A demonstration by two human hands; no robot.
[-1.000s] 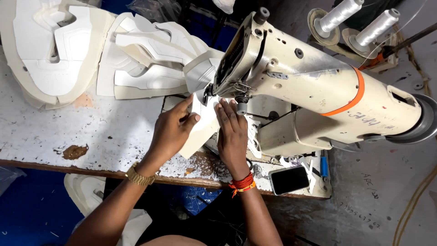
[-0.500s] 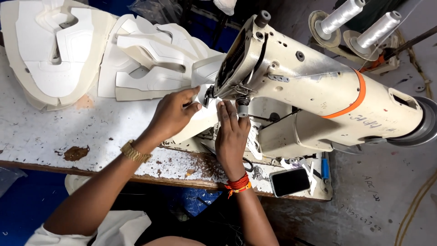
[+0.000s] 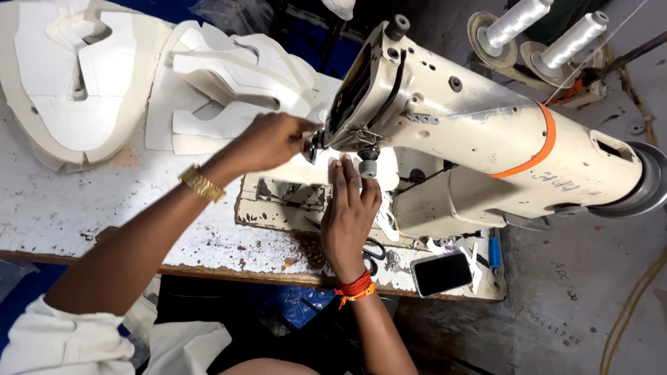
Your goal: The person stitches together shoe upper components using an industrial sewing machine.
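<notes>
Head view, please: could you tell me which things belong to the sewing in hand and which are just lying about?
In use:
left hand
right hand
white piece under the needle
sewing machine

Lying about:
stacked white cut pieces
phone
scissors
thread cones

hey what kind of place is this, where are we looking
Most likely a small stitching workshop, perhaps for shoe or padded parts. An industrial sewing machine sits on a worn, chipped table, stacks of white cut pieces lie beside it, and thread cones stand behind.

Dark phone screen (image 3: pixel 441 273) at table edge (image 3: pixel 208 267)
</notes>
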